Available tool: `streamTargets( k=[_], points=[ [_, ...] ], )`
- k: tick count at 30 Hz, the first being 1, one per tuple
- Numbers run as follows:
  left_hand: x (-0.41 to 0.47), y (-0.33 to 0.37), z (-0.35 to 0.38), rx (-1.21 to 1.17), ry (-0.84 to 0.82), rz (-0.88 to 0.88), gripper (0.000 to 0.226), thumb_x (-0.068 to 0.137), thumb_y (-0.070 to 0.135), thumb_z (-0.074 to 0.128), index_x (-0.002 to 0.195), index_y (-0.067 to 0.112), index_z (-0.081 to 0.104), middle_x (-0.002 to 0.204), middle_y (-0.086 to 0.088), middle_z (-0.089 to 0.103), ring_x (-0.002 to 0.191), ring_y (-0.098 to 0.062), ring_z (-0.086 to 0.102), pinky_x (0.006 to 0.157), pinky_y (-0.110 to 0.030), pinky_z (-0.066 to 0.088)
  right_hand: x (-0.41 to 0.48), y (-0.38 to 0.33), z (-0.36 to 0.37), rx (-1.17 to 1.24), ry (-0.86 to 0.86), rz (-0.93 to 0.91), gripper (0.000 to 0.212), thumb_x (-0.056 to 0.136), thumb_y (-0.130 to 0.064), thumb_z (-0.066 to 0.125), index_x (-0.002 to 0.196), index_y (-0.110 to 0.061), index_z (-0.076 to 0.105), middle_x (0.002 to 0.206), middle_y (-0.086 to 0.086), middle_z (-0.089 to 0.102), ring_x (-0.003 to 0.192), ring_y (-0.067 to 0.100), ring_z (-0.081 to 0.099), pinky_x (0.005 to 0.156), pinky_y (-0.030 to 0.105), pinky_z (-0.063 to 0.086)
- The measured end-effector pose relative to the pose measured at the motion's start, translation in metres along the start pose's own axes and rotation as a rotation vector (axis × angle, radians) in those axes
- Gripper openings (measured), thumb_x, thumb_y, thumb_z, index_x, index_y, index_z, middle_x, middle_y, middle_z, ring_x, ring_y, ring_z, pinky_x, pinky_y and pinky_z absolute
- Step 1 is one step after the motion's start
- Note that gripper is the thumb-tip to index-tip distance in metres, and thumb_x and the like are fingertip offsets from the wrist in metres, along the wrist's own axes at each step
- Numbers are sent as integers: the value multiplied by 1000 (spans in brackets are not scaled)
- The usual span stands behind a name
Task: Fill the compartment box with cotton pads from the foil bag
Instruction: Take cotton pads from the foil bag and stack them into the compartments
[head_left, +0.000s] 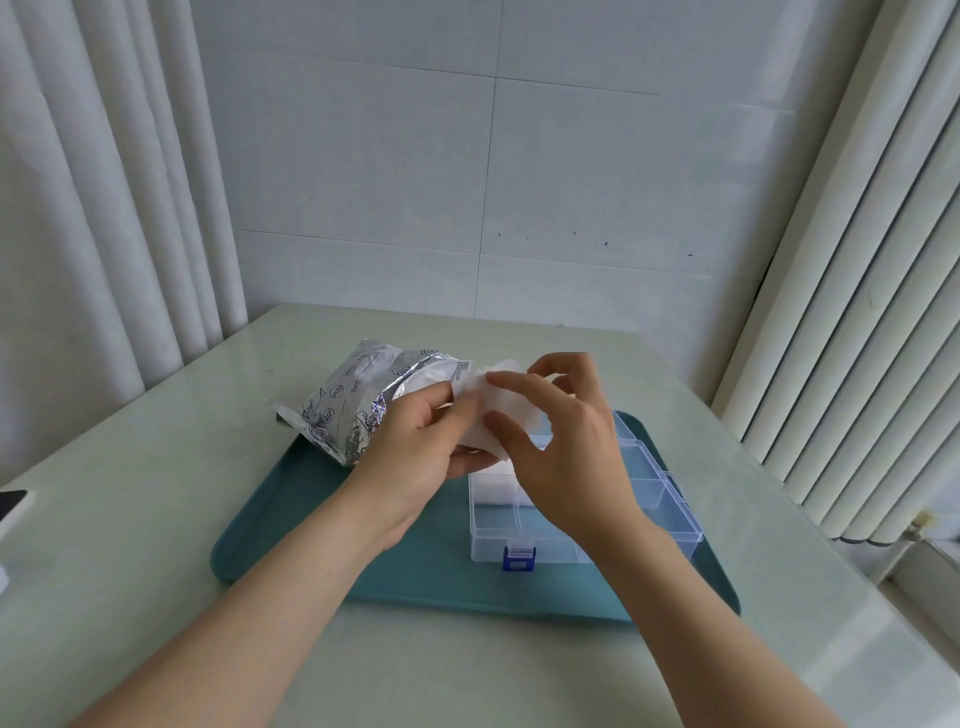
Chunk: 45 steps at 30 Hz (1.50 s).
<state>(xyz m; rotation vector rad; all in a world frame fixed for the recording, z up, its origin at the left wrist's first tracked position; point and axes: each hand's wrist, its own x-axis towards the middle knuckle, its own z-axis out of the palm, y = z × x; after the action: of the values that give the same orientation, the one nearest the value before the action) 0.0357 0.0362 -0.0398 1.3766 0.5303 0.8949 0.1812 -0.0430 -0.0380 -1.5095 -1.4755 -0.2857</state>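
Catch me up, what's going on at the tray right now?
A person holds white cotton pads in both hands, the left hand gripping, the right hand pinching them, above the clear compartment box on the teal tray. The opened foil bag lies just left. One compartment holds pads; the near ones look empty.

The silver printed foil bag (348, 410) lies on its side, its mouth open toward the clear compartment box (493, 548). White cotton pads (501, 415) are held above the box, and more fill one far compartment.
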Motion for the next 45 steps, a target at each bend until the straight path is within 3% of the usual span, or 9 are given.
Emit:
streamTargets(
  k=[5,11,21,27,31,34,36,41,45],
  points=[
    [0,4,2,-176,9,-124,44,115,34,41,126,3,70,119,-20,76,108,-32,75,88,-44,63,-1,1,2,-56,38,-44,25,86,-18,85,109,-26,78,115,-7,55,96,14,61,80,23,49],
    [1,7,0,-260,-20,-138,31,110,19,53,123,-2,71,118,-24,75,100,-27,74,87,-43,64,1,0,-1,38,61,-36,15,85,-8,84,91,-20,78,93,-12,72,87,8,65,77,23,51],
    [3,3,-6,-86,13,-38,22,107,12,58,123,5,72,116,-14,79,107,-32,76,86,-40,65,8,-5,-15,338,-23,140,18,91,-8,75,91,-25,79,89,-18,77,91,8,71,86,32,49],
    [1,3,-6,10,-25,-6,24,110,13,55,127,9,70,117,-13,79,107,-31,77,87,-40,64,8,2,-16,289,-90,179,12,89,-16,82,97,-25,81,88,-16,78,89,3,71,85,5,41],
    [1,1,-6,43,-28,2,25,110,14,54,130,12,70,118,-13,78,107,-32,77,91,-46,63,7,2,-11,109,-69,133,18,89,-23,83,95,-39,79,83,-29,72,96,4,66,98,42,50],
    [1,1,-7,68,-34,15,24,111,15,54,129,13,70,115,-12,79,107,-30,77,91,-46,64,6,2,-7,3,-33,71,20,90,-25,82,105,-37,79,83,-32,65,97,8,63,92,51,50],
    [0,1,-6,74,-39,24,24,110,15,55,128,13,70,114,-11,79,106,-30,77,91,-44,64,4,3,-6,-19,-19,50,26,90,-24,82,113,-34,76,90,-23,66,94,9,62,91,47,52],
    [1,-1,-5,50,-24,29,21,110,14,56,124,11,71,111,-14,79,103,-34,78,90,-41,64,4,2,-8,0,-82,103,29,89,-26,83,117,-30,74,110,-13,62,95,-1,58,81,3,38],
    [2,-2,-5,16,-28,-4,26,111,16,53,130,9,70,117,-14,78,106,-35,77,92,-42,63,4,2,-8,-1,-67,105,22,87,-21,85,103,-27,70,99,-17,63,93,-1,56,77,4,36]
  ],
)
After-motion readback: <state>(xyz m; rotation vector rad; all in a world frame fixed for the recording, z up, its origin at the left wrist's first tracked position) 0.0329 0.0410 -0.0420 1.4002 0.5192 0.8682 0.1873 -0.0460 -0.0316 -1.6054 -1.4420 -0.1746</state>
